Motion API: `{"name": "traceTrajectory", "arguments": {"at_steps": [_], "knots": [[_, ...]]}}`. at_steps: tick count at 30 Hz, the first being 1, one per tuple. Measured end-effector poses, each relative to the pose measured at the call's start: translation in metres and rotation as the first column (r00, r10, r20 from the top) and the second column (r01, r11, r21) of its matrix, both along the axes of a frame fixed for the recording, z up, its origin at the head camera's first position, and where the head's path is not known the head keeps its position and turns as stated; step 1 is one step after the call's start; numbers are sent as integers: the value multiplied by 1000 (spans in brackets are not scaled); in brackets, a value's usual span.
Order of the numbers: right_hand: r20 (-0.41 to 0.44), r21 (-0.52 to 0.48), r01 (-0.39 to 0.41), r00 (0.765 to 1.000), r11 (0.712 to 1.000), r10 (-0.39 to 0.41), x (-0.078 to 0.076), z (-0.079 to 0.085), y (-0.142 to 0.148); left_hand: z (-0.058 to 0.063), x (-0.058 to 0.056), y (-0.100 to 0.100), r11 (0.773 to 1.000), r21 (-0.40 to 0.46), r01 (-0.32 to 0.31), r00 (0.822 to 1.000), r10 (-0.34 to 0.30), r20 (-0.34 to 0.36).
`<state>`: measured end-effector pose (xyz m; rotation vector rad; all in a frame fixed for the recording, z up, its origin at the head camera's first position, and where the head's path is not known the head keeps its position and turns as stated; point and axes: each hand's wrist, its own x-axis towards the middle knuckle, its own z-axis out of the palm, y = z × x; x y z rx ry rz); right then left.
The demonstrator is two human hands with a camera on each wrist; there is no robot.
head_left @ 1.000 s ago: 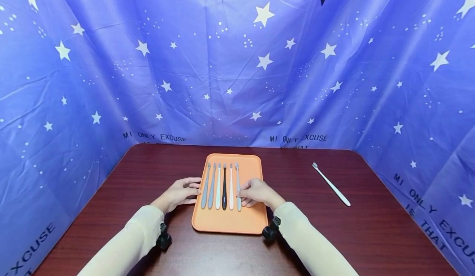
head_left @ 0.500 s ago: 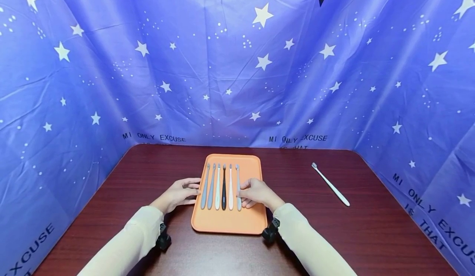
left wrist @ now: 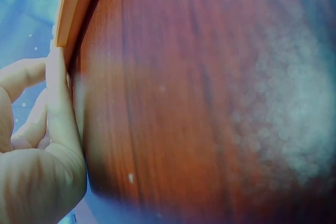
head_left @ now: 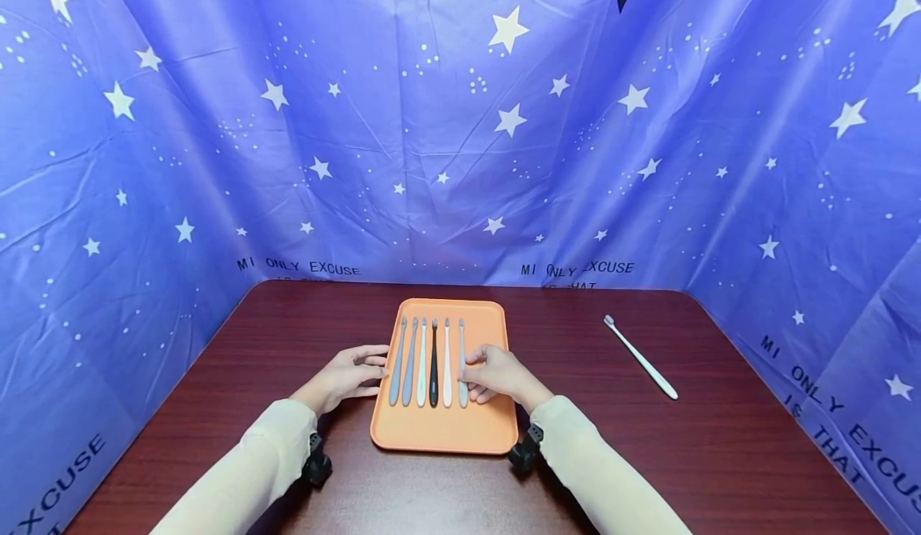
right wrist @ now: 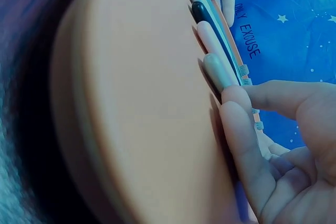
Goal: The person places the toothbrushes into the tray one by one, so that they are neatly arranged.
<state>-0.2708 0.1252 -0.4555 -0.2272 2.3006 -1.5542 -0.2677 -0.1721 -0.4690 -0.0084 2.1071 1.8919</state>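
Observation:
In the head view an orange tray [head_left: 446, 431] holds several toothbrushes lying side by side, bristle heads at the far end. My right hand [head_left: 500, 371] pinches the handle of the rightmost one, a pale grey-blue toothbrush [head_left: 462, 343], between thumb and index finger. The right wrist view shows its rounded handle end [right wrist: 214, 69] sticking out past the fingertips, low over the tray. Left of it lie a pink toothbrush [head_left: 447, 367], a black toothbrush [head_left: 434, 375], a whitish toothbrush [head_left: 421, 375] and two grey-blue ones. My left hand [head_left: 345, 375] touches the tray's left rim with relaxed, fairly straight fingers.
A white toothbrush [head_left: 640, 357] lies slanted on the dark red wooden table [head_left: 590, 439], right of the tray. A blue star-printed curtain [head_left: 446, 135] rises behind the table and along both sides. Black wrist cameras [head_left: 527, 449] sit under both sleeves.
The pale grey-blue toothbrush has shifted very slightly, its handle end a touch farther from me. Both hands stay nearly in place; the head view drifts a little.

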Motion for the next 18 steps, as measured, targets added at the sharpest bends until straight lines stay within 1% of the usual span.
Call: {"name": "traceTrajectory", "arguments": {"at_steps": [18], "knots": [[-9, -24, 24, 1000, 999, -24, 2, 1, -1, 1, 0, 0, 1000, -1, -3, 1000, 3, 2]]}}
